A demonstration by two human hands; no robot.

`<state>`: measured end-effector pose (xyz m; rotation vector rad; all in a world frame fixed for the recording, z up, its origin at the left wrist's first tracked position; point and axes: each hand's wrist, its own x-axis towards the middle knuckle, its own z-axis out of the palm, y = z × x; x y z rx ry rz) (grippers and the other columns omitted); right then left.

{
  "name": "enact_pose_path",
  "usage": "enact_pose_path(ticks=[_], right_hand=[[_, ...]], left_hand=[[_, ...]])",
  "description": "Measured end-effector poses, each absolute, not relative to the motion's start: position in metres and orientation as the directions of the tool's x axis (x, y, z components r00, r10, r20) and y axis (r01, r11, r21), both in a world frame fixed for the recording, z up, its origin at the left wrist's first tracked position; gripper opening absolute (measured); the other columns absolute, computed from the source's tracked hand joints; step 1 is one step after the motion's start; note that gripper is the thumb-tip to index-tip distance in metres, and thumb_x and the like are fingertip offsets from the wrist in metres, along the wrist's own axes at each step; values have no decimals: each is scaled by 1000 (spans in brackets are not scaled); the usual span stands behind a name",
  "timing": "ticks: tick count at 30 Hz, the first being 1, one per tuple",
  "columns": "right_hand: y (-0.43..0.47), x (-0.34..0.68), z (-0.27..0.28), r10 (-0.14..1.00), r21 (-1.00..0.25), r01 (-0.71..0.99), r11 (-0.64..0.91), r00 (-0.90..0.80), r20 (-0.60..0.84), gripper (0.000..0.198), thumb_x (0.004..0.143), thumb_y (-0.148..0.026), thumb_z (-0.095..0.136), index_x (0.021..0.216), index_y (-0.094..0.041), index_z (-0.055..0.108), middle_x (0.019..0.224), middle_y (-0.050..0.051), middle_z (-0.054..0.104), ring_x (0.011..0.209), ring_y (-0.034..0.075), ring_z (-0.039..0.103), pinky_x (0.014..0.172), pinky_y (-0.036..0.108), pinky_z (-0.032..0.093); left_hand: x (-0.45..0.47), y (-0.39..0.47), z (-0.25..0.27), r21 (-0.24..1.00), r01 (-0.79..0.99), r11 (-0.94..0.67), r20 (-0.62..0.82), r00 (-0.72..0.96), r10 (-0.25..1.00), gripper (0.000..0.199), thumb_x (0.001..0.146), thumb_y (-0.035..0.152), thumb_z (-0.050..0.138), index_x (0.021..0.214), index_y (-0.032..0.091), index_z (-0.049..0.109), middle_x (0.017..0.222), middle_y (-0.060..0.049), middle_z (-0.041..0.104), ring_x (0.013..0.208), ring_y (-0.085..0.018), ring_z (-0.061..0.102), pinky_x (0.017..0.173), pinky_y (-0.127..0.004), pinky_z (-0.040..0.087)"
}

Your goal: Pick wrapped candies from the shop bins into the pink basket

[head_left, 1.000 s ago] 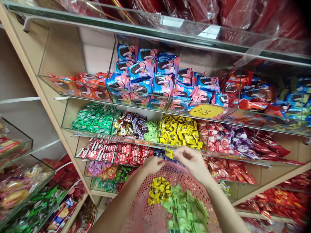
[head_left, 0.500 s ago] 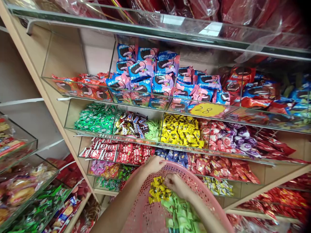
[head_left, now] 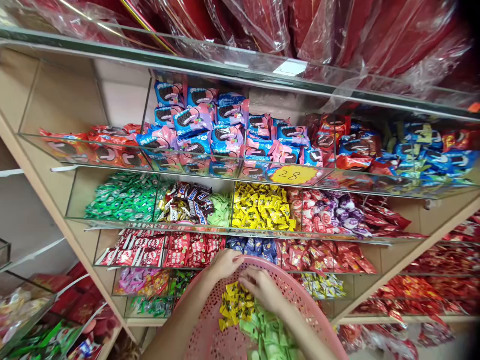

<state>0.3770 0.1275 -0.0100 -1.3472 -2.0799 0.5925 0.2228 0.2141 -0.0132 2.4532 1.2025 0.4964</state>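
A pink perforated plastic basket is in front of me at the bottom of the view, below the shelves. My left hand is closed over its far rim. Inside lie yellow-wrapped candies on the left and pale green packets nearer to me. Just above the yellow candies is my right hand, its fingers loosely bent and a little apart, with nothing visible in them. Its fingertips are partly hidden behind the hand.
Glass-fronted shelves hold blue-and-pink cookie packs, green candies, yellow candies and red packets. A yellow price tag reads 28. Wrapped red goods fill the top shelf. More shelving stands on both sides.
My right hand has loosened from a closed fist over the yellow candies. The view has shifted, so the shelves appear farther left and lower. My left hand keeps its hold on the rim.
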Motion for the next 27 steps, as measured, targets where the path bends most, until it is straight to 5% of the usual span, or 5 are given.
enact_pose_path(ticks=[8,16,22,27], right_hand=[[137,404,78,840,-595,634,494,-173,513,25,91,-36,48,88,-20,66,82,5,67,75,17,60,69,28,45],[194,430,130,728,-342,897,280,34,685,24,88,-37,49,89,-18,64,84,6,65,77,20,59,69,30,44],[228,410,151,760,-279,959,43,150,632,29,87,-38,52,101,-17,67,97,12,65,89,25,60,70,31,44],[244,417,157,830,-293,946,138,51,555,30,89,-25,45,107,-21,69,111,10,66,94,23,62,78,30,44]], left_hand=[[222,215,-14,495,669,-555,144,566,811,37,89,42,37,72,20,61,67,-1,64,61,-13,54,54,-24,24],[223,215,-14,528,649,-548,157,559,814,33,87,39,38,68,19,57,69,-1,64,63,-12,55,55,-23,25],[221,217,-18,537,648,-540,162,549,820,33,87,40,38,65,19,50,63,0,57,60,-11,52,54,-22,24],[221,219,-21,538,641,-548,171,553,815,33,87,40,38,63,18,47,58,1,52,57,-11,49,53,-23,23]])
